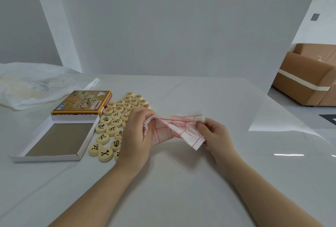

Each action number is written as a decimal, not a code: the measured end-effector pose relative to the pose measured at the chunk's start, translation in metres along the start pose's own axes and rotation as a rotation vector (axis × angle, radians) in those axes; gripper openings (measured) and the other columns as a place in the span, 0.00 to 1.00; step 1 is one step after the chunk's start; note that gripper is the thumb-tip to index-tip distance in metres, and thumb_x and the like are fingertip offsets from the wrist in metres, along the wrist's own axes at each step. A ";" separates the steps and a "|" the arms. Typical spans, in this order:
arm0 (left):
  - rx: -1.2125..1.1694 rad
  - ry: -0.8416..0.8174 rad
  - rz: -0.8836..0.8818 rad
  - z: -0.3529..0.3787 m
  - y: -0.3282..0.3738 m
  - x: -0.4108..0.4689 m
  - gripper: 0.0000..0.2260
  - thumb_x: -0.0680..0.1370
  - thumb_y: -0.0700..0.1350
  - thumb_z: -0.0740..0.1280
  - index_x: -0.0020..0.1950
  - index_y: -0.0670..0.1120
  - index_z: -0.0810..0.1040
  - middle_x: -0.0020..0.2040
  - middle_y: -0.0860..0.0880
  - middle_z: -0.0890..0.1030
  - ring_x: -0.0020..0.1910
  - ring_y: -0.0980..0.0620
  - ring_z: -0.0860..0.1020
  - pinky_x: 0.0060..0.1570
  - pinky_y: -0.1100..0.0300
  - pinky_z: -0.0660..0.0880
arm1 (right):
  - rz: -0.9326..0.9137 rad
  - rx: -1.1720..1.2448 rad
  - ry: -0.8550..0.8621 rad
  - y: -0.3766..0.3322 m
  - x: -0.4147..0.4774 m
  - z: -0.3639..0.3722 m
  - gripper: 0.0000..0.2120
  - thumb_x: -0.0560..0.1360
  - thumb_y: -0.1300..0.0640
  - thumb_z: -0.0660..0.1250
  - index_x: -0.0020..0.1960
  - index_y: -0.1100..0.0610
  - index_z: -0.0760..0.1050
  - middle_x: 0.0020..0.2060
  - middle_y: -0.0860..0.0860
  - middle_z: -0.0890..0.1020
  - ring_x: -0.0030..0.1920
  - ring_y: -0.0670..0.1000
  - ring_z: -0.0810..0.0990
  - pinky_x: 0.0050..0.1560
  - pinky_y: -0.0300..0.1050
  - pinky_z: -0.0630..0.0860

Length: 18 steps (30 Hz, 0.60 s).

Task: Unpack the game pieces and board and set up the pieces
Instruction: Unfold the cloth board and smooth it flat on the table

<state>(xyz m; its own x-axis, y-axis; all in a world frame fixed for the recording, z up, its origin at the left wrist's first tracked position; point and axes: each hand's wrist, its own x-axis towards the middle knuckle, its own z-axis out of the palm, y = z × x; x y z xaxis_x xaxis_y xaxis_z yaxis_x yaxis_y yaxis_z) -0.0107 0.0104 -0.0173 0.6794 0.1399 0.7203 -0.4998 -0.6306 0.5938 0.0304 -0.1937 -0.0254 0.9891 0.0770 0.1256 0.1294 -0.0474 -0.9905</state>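
Two hands grip folded white red-lined paper board (179, 130) above white table (181, 181): left hand (138, 132), right hand (214, 136) | round cream wooden pieces (116, 123) beside open white box tray (54, 139), printed lid (81, 103).

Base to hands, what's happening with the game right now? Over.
Left hand and right hand both pinch the paper board, partly unfolded. Pieces loose in a cluster, none set up. Cluster sits right beside left hand, may crowd the board.
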 end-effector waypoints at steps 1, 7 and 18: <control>0.021 0.032 0.018 -0.001 0.000 0.001 0.08 0.76 0.31 0.64 0.49 0.41 0.78 0.52 0.49 0.75 0.55 0.56 0.74 0.53 0.68 0.69 | -0.006 0.016 0.013 0.000 0.001 -0.001 0.09 0.80 0.62 0.62 0.48 0.59 0.82 0.45 0.61 0.84 0.42 0.53 0.81 0.45 0.50 0.77; 0.098 0.091 -0.018 -0.003 -0.002 0.003 0.15 0.66 0.23 0.64 0.38 0.44 0.73 0.46 0.51 0.72 0.49 0.53 0.73 0.48 0.65 0.69 | -0.018 0.051 0.093 -0.001 0.002 -0.003 0.07 0.77 0.60 0.66 0.40 0.59 0.75 0.32 0.53 0.77 0.34 0.51 0.75 0.35 0.44 0.73; 0.039 0.017 -0.062 -0.003 0.001 0.002 0.04 0.75 0.37 0.70 0.44 0.46 0.79 0.42 0.54 0.76 0.43 0.59 0.74 0.42 0.72 0.68 | 0.019 0.124 0.073 -0.003 0.002 -0.002 0.11 0.80 0.57 0.62 0.46 0.62 0.80 0.39 0.61 0.81 0.40 0.57 0.80 0.43 0.50 0.77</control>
<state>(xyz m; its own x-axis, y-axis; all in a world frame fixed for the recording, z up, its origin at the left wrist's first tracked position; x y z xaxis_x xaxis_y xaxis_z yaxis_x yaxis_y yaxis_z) -0.0112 0.0122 -0.0144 0.6990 0.1923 0.6888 -0.4356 -0.6494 0.6233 0.0321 -0.1955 -0.0225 0.9943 0.0043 0.1063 0.1057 0.0751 -0.9916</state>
